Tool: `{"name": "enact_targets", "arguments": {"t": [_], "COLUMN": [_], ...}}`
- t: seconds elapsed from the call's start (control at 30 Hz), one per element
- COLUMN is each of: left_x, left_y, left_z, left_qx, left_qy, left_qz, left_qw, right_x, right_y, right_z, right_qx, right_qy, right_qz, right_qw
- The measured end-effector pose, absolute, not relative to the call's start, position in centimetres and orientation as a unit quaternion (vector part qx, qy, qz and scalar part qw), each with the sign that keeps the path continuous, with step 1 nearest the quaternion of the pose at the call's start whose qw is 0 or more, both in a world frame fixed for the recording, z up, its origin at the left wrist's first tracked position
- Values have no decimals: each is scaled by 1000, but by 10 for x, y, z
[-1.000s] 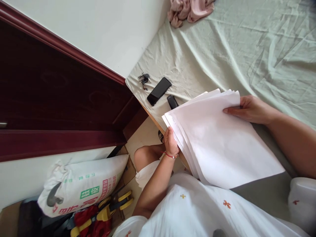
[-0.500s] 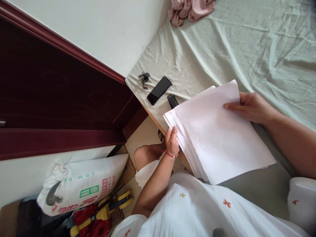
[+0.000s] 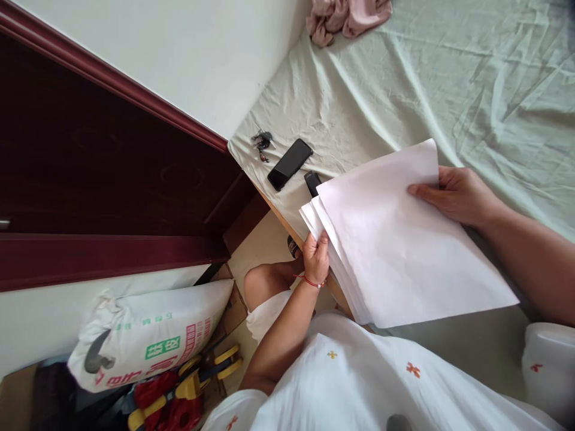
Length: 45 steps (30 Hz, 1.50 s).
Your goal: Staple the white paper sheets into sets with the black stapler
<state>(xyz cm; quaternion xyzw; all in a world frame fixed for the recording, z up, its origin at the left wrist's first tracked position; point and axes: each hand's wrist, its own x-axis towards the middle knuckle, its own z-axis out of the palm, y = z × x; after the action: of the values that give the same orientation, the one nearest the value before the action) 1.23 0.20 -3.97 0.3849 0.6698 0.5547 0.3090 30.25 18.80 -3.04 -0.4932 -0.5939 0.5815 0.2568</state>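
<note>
Several white sheets of paper (image 3: 404, 239) lie fanned over my lap, the top one large and blank. At their left edge my left hand (image 3: 316, 257), with a red string bracelet at the wrist, is closed with the thumb on top and the fingers underneath. My right hand (image 3: 458, 194) pinches the upper right edge of the top sheet, thumb in front; its other fingers are partly behind the paper. Just past the paper's upper left corner lies a small black object (image 3: 312, 182), partly covered by the sheets.
On the pale green bed sheet (image 3: 381, 102) lie a black phone (image 3: 290, 164), keys (image 3: 263, 141) and pink cloth (image 3: 348, 21). A dark red door (image 3: 99, 143) is at left. Below it a printed white sack (image 3: 153, 335) rests beside a yellow and red item (image 3: 188, 386).
The top sheet has shifted right and slightly up, uncovering more of the sheets beneath at the left. My left hand has moved slightly right; my right hand has barely moved.
</note>
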Motion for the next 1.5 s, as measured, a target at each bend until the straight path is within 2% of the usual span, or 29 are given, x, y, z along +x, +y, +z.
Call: {"name": "enact_targets", "arguments": {"t": [0.27, 0.5, 0.73, 1.1, 1.5], "left_x": [12, 16, 18, 17, 20], "left_y": [1, 5, 7, 8, 9], "left_z": [-38, -31, -29, -34, -32], "left_qx": [380, 321, 298, 327, 268], "left_qy": [666, 668, 675, 701, 681], "left_qz": [562, 594, 600, 582, 620], "left_qw": [310, 312, 309, 250, 284], "right_x": [302, 297, 297, 296, 294], "right_y": [187, 185, 184, 184, 184], "right_z": [-26, -18, -20, -17, -14], "right_qx": [-473, -453, -473, -482, -477], "right_qy": [-592, -574, -605, -637, -654], "right_qz": [599, 616, 569, 515, 504], "right_qw": [259, 295, 294, 311, 303]}}
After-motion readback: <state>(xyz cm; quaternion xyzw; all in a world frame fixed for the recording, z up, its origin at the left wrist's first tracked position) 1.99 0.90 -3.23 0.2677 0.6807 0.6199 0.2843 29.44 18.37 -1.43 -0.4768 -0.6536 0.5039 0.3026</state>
